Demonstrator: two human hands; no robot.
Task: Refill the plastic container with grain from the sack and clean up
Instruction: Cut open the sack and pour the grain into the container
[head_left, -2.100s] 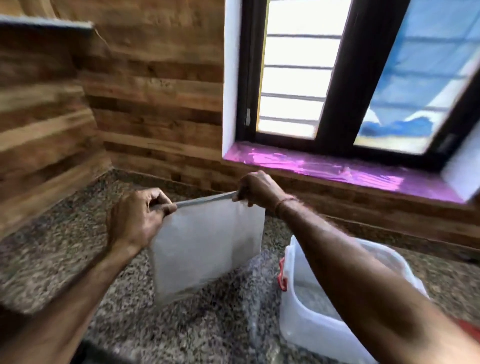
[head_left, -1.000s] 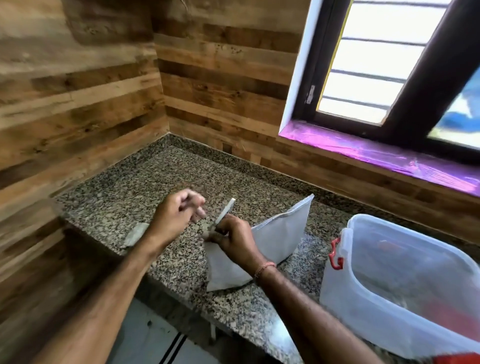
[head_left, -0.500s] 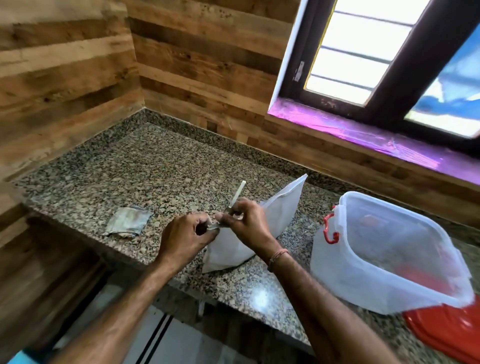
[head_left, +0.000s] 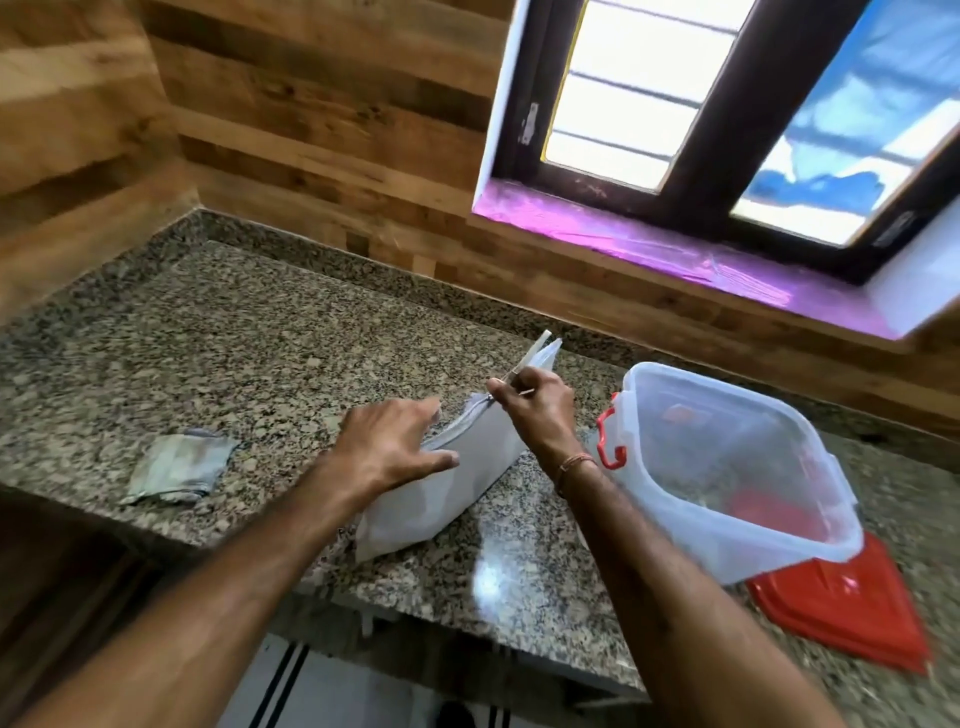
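- Your left hand (head_left: 390, 447), fingers spread, presses the white sack (head_left: 457, 478) flat near the bench's (head_left: 234, 338) front edge.
- Your right hand (head_left: 535, 410) pinches the sack's top strip.
- The plastic container (head_left: 727, 467) stands just right, open.

White sack (head_left: 441, 483) beside clear container (head_left: 727, 467).

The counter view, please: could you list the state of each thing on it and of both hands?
Sack: lying on the counter, top edge partly peeled open.
Strip: partly torn from the sack's top.
Container: open, lid off, looks nearly empty.
Red lid: flat on the counter, partly under the container.
Folded cloth: lying apart, untouched.
Left hand: pressing down on the sack.
Right hand: pinching the strip.
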